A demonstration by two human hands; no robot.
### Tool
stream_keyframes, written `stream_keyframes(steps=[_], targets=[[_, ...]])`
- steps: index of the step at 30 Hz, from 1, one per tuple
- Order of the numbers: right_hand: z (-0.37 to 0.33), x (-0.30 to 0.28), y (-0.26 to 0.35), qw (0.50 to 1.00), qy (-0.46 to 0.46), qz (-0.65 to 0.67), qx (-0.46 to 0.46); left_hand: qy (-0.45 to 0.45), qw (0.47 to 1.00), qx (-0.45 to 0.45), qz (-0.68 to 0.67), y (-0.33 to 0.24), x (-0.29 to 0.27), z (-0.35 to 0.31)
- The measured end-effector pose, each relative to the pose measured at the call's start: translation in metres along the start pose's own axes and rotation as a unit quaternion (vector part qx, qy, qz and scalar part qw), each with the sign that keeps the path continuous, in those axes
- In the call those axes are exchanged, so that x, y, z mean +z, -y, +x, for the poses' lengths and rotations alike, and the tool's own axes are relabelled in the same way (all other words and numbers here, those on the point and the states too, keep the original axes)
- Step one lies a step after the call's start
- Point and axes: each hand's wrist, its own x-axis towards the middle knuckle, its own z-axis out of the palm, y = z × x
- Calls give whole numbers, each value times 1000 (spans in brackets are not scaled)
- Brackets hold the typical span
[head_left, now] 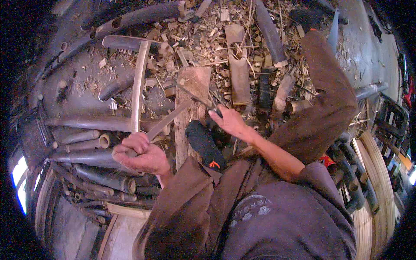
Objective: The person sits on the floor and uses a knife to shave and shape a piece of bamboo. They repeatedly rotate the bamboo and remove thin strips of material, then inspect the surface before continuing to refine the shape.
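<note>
My left hand is closed round the near end of a flat brown strip, which looks like split bamboo. The strip slants up to the right, its far end over a worn wooden block. My right hand grips the dark handle of a knife. Its narrow blade points left across the block, close to the strip's far end. Just beyond my left hand, a pale, curved split piece runs up to a dark bamboo length; whether the two are joined is unclear.
Wood chips litter the floor ahead. A split bamboo section and a dark tube lie among them. Bamboo poles are stacked at left. My dark-covered foot rests beside the block; long pale strips stand at right.
</note>
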Motion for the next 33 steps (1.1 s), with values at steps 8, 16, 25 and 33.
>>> stream_keyframes(steps=[8,16,25,33], targets=[[-14,-14,10,987,-9,162,9,-50,949,122,285,12,0,23],[-43,-25,68,986,28,135,-95,-47,995,-39,73,9,0,30],[-67,-35,132,919,-24,205,-336,-38,893,111,434,-13,28,-5],[-71,-31,131,932,-43,185,-308,-43,876,103,469,-10,8,-4]])
